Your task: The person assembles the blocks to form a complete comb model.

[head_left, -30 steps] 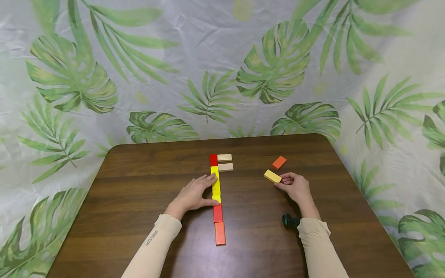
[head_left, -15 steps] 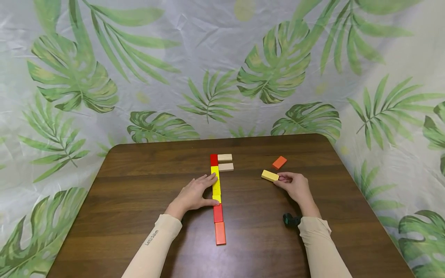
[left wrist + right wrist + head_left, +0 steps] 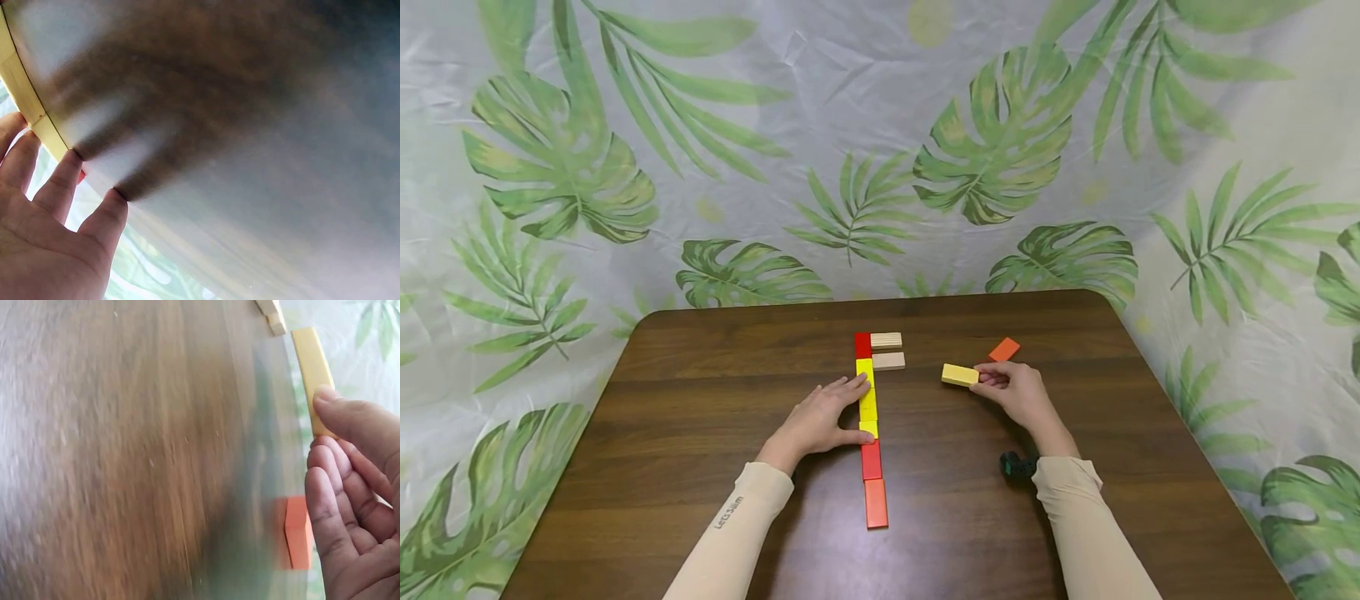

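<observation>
A straight row of flat blocks runs down the table's middle: a red block point(image 3: 862, 345) at the far end, yellow blocks point(image 3: 868, 407), another red block point(image 3: 871, 460), and an orange block point(image 3: 876, 504) at the near end. My left hand point(image 3: 808, 423) lies along its left side, fingers spread and fairly straight, fingertips and thumb touching the yellow part. To the right, my right hand point(image 3: 1021, 396) pinches a pale yellow block point(image 3: 958, 375) by one end between thumb and fingers. In the right wrist view, this yellow block point(image 3: 312, 369) points away from the palm.
Two plain wooden blocks, one ribbed point(image 3: 886, 340) and one smooth point(image 3: 889, 361), stick out rightward from the row's far end. A loose orange block point(image 3: 1004, 348) lies beyond my right hand. A leaf-patterned curtain point(image 3: 880, 167) hangs behind the wooden table point(image 3: 700, 375).
My right hand has moved left with the yellow block, away from the loose orange block and toward the row. The block has turned more level across the view. My left hand has stayed in place.
</observation>
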{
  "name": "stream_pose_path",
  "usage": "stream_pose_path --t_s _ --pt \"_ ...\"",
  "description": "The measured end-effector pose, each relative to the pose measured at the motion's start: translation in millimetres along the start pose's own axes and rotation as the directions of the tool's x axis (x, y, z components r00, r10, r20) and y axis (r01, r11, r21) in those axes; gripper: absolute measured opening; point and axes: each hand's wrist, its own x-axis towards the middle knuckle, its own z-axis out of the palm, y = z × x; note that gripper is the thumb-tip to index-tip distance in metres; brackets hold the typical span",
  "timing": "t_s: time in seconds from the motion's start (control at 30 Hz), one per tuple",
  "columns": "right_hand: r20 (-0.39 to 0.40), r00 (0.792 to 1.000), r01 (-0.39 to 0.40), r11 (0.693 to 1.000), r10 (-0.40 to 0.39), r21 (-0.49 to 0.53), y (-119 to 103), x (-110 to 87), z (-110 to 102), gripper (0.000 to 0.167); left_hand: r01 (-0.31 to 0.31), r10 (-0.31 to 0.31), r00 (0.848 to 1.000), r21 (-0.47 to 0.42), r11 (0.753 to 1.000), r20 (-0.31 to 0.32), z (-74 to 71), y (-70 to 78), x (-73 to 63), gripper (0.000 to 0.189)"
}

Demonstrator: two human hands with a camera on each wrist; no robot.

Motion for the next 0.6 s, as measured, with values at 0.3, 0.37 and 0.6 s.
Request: stream_pose_path --t_s 0.3,0.37,0.6 --pt "0.031 0.995 0.099 0.994 -0.1 0.036 -19 9.3 23 0.033 0.008 -0.008 1.0 -0.005 1.0 0.0 0.3 0.7 0.2 0.095" --pt "0.043 0.991 0.121 0.992 -0.123 0.041 -23 11.2 29 0.032 0.007 -0.007 1.0 -0.004 1.0 0.0 0.4 0.7 0.3 0.095" --pt "0.09 0.984 0.15 0.987 -0.154 0.054 -34 16.0 43 0.03 0.007 -0.007 1.0 0.003 1.0 0.002 0.3 0.7 -0.1 0.095"
